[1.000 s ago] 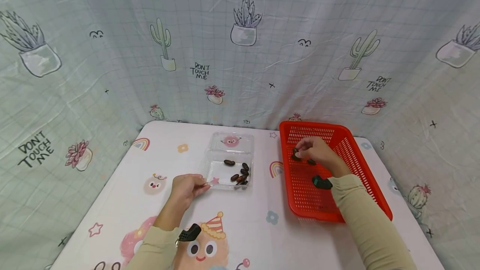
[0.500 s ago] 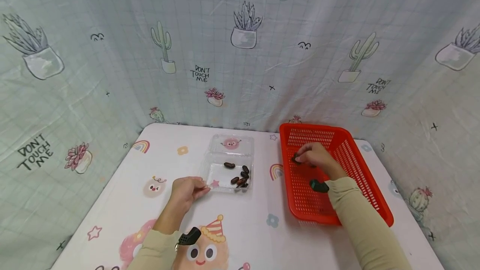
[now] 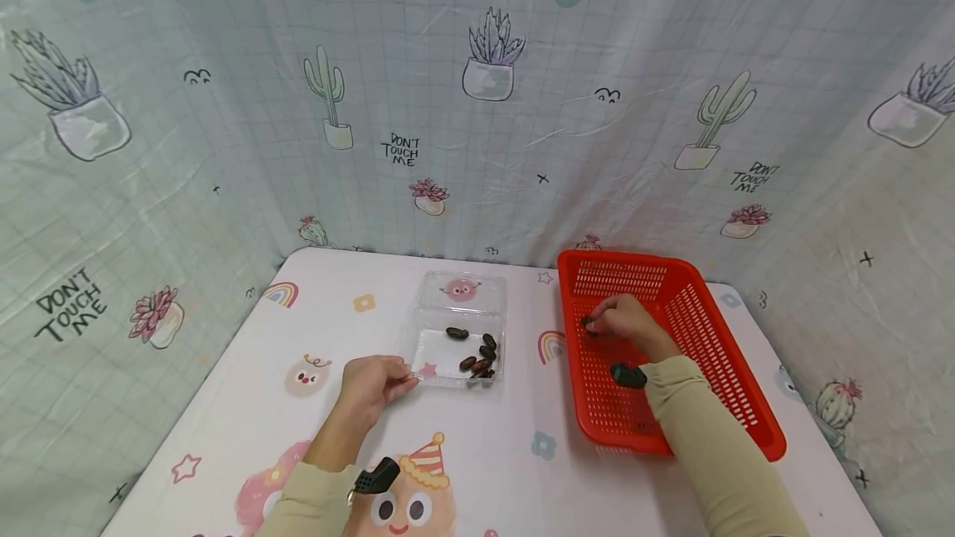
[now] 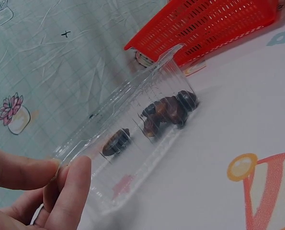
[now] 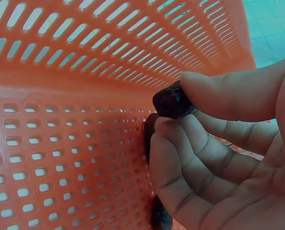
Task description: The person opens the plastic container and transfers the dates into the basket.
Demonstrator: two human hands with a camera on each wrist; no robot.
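Note:
My left hand [image 3: 376, 384] pinches the near-left corner of a clear plastic clamshell box [image 3: 436, 359] between thumb and fingers. The box lies with its lid [image 3: 462, 292] folded back. Several dark brown dates sit inside, most bunched at the right, with a single date [image 3: 458, 333] farther back. Over in the red basket, my right hand [image 3: 630, 328] pinches a date [image 5: 171, 101] between thumb and fingertips. Past those fingers, in the right wrist view, are a dark date [image 5: 160, 214] and part of another dark piece [image 5: 149, 129], both partly hidden by the hand.
The red slotted plastic basket [image 3: 612, 417] stands right of the box, its walls rising around my right hand. Both rest on a white cartoon-print table cover [image 3: 522, 479]. A cactus-print curtain [image 3: 418, 98] hangs behind and at both sides.
My right hand has shifted slightly toward me inside the basket, with the date between its fingers. The left hand keeps its hold on the box corner, and the box stays put.

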